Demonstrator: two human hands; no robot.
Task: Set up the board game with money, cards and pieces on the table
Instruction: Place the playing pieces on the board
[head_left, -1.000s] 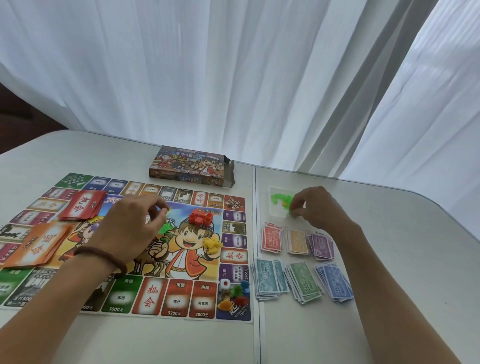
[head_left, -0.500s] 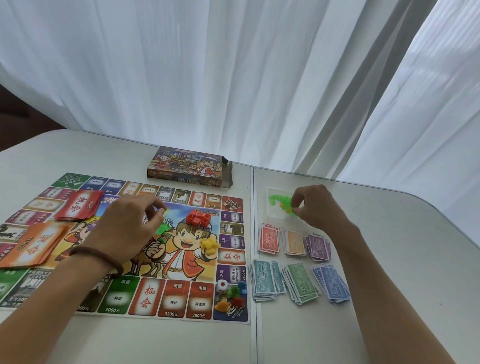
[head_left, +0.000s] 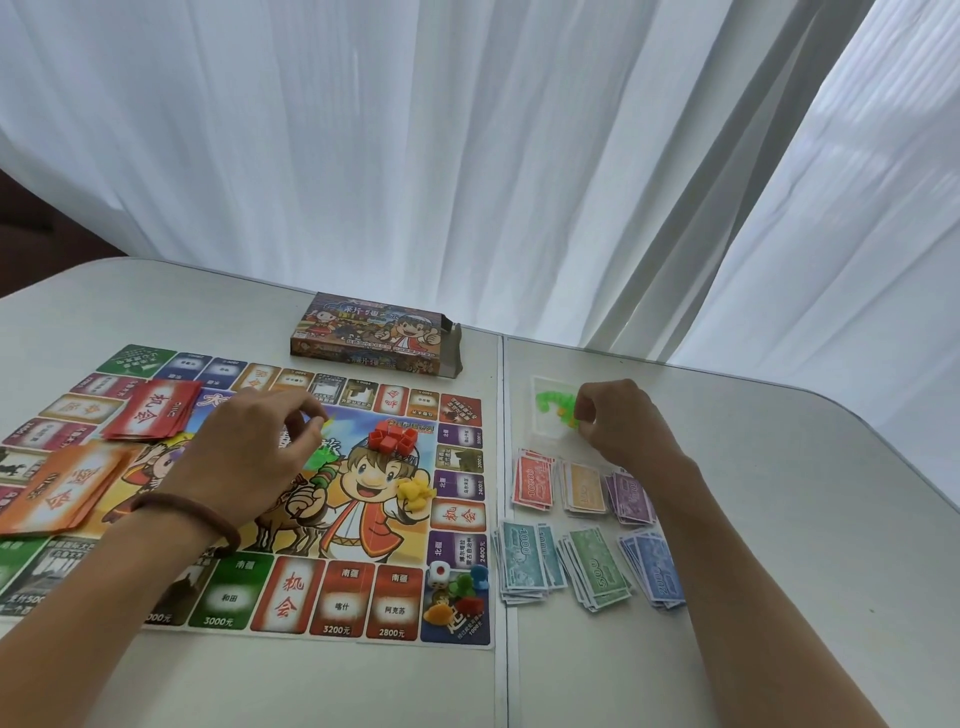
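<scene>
The colourful game board (head_left: 337, 597) lies flat on the left of the table. My left hand (head_left: 249, 462) hovers over its middle, thumb and forefinger pinched together, apparently on a small green piece, just above a little heap of green pieces (head_left: 321, 458). My right hand (head_left: 621, 426) reaches into a clear plastic bag (head_left: 545, 431) and pinches one of the green pieces (head_left: 553, 402) inside. Red houses (head_left: 393, 436) and yellow houses (head_left: 415, 493) sit piled on the board. A die (head_left: 439, 574) and coloured pawns (head_left: 467, 592) stand on the corner square.
A red card deck (head_left: 150, 410) and an orange card deck (head_left: 62, 488) lie on the board's left. Several money stacks (head_left: 597, 569) are laid in two rows right of the board. The open game box (head_left: 374, 332) sits behind it. White curtains hang beyond the table edge.
Both hands keep nearly the same places. My right hand's fingers have worked slightly at the bag, and my left hand stays pinched over the board.
</scene>
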